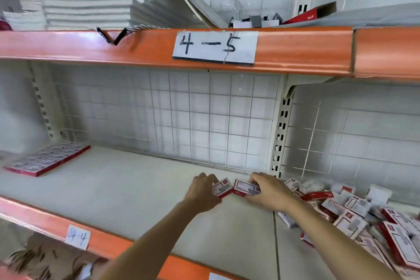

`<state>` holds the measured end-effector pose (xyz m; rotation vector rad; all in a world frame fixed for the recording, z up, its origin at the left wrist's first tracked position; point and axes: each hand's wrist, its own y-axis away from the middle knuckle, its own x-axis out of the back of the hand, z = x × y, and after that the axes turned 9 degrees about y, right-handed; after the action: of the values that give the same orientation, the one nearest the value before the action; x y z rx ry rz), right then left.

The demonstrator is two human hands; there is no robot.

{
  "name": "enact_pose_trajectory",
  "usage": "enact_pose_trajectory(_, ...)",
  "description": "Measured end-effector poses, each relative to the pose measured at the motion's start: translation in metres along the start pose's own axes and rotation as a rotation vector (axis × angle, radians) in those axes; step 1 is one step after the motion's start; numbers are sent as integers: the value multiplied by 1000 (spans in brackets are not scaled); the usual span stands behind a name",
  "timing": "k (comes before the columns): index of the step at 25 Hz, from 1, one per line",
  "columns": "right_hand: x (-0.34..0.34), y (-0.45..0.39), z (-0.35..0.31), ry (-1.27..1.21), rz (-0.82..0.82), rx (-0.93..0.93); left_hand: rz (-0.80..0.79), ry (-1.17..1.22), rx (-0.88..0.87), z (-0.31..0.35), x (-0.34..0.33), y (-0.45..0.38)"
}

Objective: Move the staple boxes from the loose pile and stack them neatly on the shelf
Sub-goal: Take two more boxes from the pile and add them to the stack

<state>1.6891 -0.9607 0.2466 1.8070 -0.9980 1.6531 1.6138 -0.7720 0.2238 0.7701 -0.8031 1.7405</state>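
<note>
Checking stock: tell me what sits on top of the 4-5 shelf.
On the 4-5 shelf: stacked white paper, a spiral binding, grey clips, a red carton. The front lip covers whatever lies lower down.

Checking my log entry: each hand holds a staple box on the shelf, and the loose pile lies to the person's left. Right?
Not quite. The head view shows the loose pile on the person's right; left hand and right hand each hold a staple box on the shelf.

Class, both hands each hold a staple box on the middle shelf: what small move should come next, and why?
Probably carry both boxes left to the flat red stack. The left hand and right hand each grip a box, just beside the loose pile, with bare shelf between.
</note>
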Motion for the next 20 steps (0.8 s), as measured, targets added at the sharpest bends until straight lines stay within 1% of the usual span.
enact_pose_trajectory(8, -21, -16, -109, -31, -8, 111, 49, -75, 81, -81, 68, 47)
enact_pose_trajectory(13, -42, -33, -209, -68, -17, 198, 105, -97, 142, -163, 132, 79)
enact_pose_trajectory(18, -67, -51, -289, -112, -3, 226, 164, -132, 217, -233, 188, 109)
enact_pose_trajectory(20, -79, -57, -322, -140, -10, 232, 200, -107, 252, -259, 205, 122)
